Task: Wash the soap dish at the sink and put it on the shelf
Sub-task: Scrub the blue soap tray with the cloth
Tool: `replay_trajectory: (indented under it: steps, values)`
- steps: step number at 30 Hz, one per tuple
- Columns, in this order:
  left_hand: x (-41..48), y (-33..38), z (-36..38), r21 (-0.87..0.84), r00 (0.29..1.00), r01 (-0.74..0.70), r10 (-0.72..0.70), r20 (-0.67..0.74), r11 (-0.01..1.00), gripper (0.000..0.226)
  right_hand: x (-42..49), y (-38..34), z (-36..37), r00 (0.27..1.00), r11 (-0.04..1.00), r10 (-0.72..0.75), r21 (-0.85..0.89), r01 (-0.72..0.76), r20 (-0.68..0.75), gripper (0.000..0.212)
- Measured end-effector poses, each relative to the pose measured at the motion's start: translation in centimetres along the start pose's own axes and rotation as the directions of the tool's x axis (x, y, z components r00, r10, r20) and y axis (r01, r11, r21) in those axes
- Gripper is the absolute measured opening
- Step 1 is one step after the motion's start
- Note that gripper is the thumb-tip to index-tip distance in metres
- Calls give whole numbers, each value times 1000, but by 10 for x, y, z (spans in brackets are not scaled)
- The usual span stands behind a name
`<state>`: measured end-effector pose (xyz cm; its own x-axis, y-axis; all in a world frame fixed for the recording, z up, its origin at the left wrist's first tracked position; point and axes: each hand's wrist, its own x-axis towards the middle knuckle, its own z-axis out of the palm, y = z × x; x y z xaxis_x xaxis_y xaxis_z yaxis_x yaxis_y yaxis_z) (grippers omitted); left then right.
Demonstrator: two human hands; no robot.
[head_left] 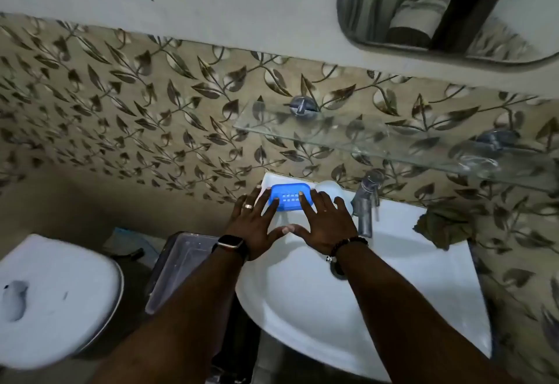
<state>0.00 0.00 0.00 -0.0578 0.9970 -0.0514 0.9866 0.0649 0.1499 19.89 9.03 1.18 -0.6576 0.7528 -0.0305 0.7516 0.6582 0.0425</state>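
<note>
A blue slotted soap dish rests on the back left corner of the white sink. My left hand lies spread at the dish's left end, one fingertip on its rim. My right hand lies spread at its right end, a fingertip on its top. Neither hand has closed around it. The thumbs nearly meet in front of the dish. A chrome tap stands just right of my right hand. Above it, a glass shelf juts from the leaf-patterned wall.
A pale round object sits behind the dish. A dark cloth lies on the sink's back right rim. A toilet lid and a clear plastic bin stand to the left. A mirror hangs above.
</note>
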Motion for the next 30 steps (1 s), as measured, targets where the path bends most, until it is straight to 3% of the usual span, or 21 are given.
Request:
replay_trajectory:
  steps: [4,7,11,14,18,26,30]
  values:
    - [22,-4,22,20,999,-39,38,24,999,71,20,5,18,999,995,-35,-93,33,-17,80]
    - [31,-4,34,41,995,-84,86,-57,996,53,27,3,26,993,972,-105,-217,93,-44,58]
    - [39,-9,32,108,967,-140,159,-197,984,38,32,-3,26,963,954,-151,-288,83,-222,24]
    - [41,-10,21,90,945,-148,168,-280,985,27,38,-8,25,950,948,-171,-306,87,-262,27]
    - [38,-17,14,95,943,-139,161,-289,986,17,36,-10,16,918,938,-217,-332,102,-333,27]
    - [21,-8,-13,40,855,-185,181,-487,982,20,9,-9,-30,829,940,-269,-321,116,-490,30]
    - [10,12,-34,-144,831,-203,93,-548,969,16,-18,-3,-60,795,938,-273,-332,96,-541,29]
